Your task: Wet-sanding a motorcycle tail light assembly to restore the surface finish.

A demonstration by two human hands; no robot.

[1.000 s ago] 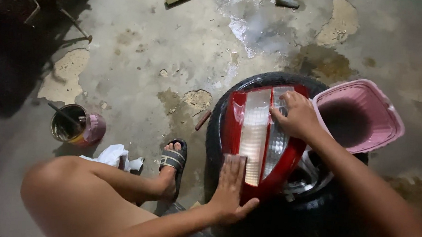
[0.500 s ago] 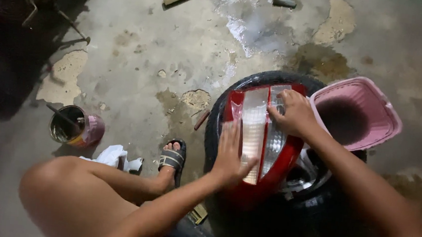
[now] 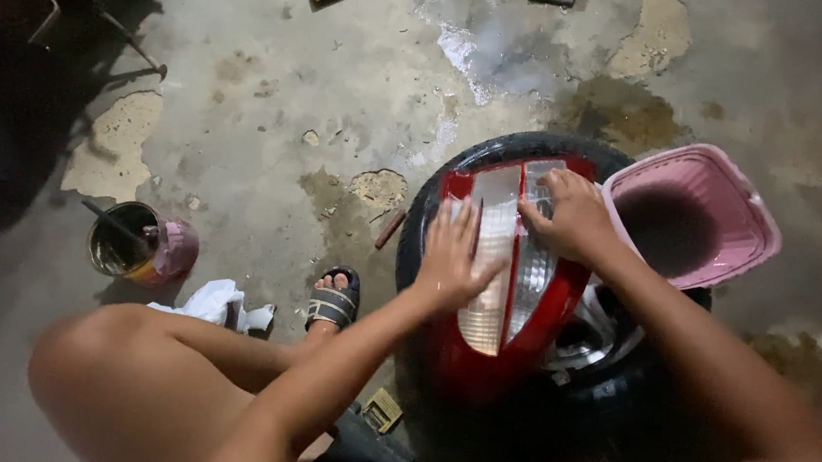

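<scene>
While a person crouches over it, one red and clear tail lamp (image 3: 509,288) is seen right of centre, laid on one black tyre (image 3: 455,166). The left hand (image 3: 453,254) is pressed flat, fingers spread, on its left lens; the right hand (image 3: 574,214) is curled on its upper edge. One pink basket (image 3: 726,202) is touched by the tyre's right side. One open tin (image 3: 127,238) is set at left, with bare concrete floor (image 3: 276,84) between.

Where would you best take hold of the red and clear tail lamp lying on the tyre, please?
Probably by its two long red edges, one hand from each side. The tail lamp lies face up along the tyre, long and curved; the left hand and right hand already rest on its face.
</scene>
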